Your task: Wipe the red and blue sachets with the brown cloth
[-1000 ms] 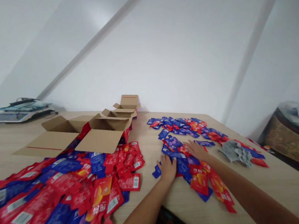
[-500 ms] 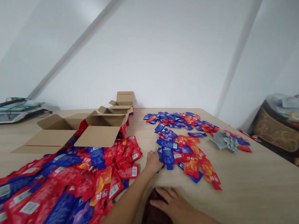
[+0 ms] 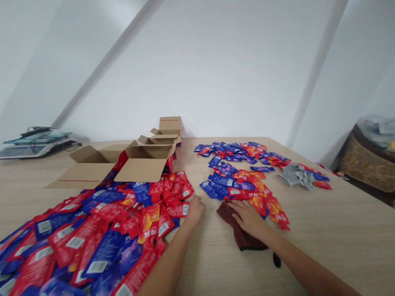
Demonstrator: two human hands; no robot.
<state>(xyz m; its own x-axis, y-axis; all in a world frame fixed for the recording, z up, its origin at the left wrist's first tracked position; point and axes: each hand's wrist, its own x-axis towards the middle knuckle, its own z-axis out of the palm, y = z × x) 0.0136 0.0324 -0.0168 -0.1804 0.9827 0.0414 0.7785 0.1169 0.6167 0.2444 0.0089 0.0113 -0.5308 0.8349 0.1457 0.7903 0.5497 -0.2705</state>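
Observation:
My left hand (image 3: 195,209) rests on the table beside the right edge of the big packet pile (image 3: 121,216), close to a red packet (image 3: 178,210). Its fingers are curled in; whatever they may hold is hidden. My right hand (image 3: 250,218) lies over a dark brown cloth (image 3: 239,235) with a black edge, fingers stretched out on top of it. Just past the cloth is a loose group of blue, red and orange packets (image 3: 222,181). A small black tab (image 3: 276,260) shows beside the cloth, under my forearm.
Open cardboard boxes (image 3: 141,170) stand in a row behind the big pile. More packets (image 3: 231,151) lie farther back. A crumpled grey cloth (image 3: 296,176) sits to the right. A scale (image 3: 31,149) with items on top is at the far left. A brown patterned seat (image 3: 367,158) stands beyond the table.
My left hand has pulled away from the blue packets toward the left pile. My right hand and the brown cloth have moved forward and right, up against the loose packets. The view has shifted slightly.

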